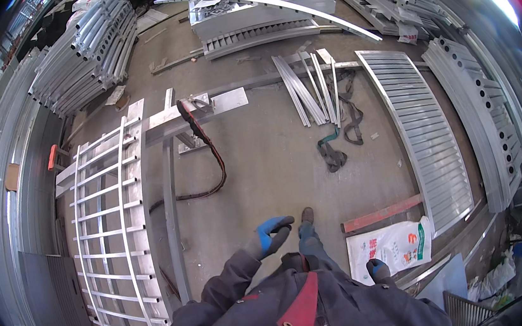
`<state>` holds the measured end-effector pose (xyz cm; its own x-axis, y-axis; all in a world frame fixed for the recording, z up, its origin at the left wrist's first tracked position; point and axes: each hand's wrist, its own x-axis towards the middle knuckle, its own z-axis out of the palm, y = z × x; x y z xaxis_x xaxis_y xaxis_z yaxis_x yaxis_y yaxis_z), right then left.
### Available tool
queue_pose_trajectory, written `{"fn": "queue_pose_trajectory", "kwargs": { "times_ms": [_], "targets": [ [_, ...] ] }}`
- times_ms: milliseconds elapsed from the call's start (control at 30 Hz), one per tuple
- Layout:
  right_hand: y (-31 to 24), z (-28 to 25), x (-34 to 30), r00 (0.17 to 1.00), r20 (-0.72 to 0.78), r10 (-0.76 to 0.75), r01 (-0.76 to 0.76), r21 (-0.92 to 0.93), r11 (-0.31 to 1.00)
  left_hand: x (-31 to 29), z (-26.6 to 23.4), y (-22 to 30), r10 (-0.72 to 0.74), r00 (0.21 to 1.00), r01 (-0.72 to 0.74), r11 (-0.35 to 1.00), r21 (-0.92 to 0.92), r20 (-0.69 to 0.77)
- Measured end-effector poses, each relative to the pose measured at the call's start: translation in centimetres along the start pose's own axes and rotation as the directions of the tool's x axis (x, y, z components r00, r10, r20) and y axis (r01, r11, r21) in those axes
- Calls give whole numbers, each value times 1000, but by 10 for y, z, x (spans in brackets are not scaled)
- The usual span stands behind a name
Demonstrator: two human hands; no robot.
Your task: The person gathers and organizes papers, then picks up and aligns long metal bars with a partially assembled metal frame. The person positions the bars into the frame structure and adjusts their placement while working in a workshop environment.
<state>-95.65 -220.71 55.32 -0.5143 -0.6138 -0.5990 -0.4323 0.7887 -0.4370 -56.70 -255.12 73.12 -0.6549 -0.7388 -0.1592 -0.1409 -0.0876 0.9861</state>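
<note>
My left hand (275,233), in a blue and dark glove, hangs in front of my body over the grey floor. Its fingers bend forward, apart from the thumb, with nothing between them. Low at my right side is my right hand (379,269), gloved alike and partly hidden by the sleeve; how its fingers are set does not show clearly. It is nearest to a white printed sack (389,248) on the floor. To the left lies a ladder-like metal railing frame (107,211) on supports. A slatted metal panel (423,136) lies to the right.
A red bar (382,212) lies by the sack. Ahead are loose metal strips (299,92), a grey strap (334,157) and a dark cable (216,161). Stacked tubes (87,54), a white crate (264,15) and punched profiles (481,108) surround the floor.
</note>
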Motion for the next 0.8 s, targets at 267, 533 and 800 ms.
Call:
{"fn": "queue_pose_trajectory", "kwargs": {
  "times_ms": [267, 533, 800],
  "targets": [
    [-309, -116, 269, 909, -31, -415, 416, 96, 904, 190, -82, 56, -100, 951, 31, 973, -230, -293],
    [-554, -177, 468, 915, -73, -397, 395, -43, 918, 404, -173, 65, -256, 915, 156, 938, -310, -313],
    [-679, -238, 578, 968, -27, -249, 251, 119, 961, 650, -327, 112, -78, 942, -20, 958, -286, -326]
  ]
}}
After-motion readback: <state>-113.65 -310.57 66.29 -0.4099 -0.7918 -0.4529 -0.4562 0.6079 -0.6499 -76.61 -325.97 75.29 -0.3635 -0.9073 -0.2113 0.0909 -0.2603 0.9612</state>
